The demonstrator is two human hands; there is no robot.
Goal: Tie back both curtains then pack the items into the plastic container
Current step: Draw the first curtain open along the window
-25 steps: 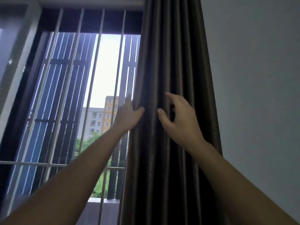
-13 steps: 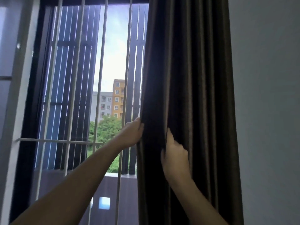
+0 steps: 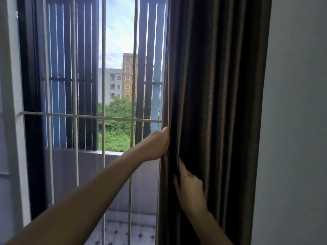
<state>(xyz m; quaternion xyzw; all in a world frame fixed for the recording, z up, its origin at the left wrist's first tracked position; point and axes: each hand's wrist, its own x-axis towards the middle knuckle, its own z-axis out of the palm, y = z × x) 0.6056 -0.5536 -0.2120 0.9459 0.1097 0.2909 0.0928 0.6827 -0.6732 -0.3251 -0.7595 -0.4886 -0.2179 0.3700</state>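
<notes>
Curtain (image 3: 215, 110) hangs bunched at the window's right side, against the wall (image 3: 297, 121). Left hand (image 3: 157, 145) grips its leading edge, fingers wrapped behind the fabric and hidden; likely holding the folds together for tying. Right hand (image 3: 190, 188) sits lower, fingers pushed into a pleat, pinching cloth. No tie-back visible; container not in view. Window bars (image 3: 103, 119) stand just left of the curtain edge, close to the left hand.
</notes>
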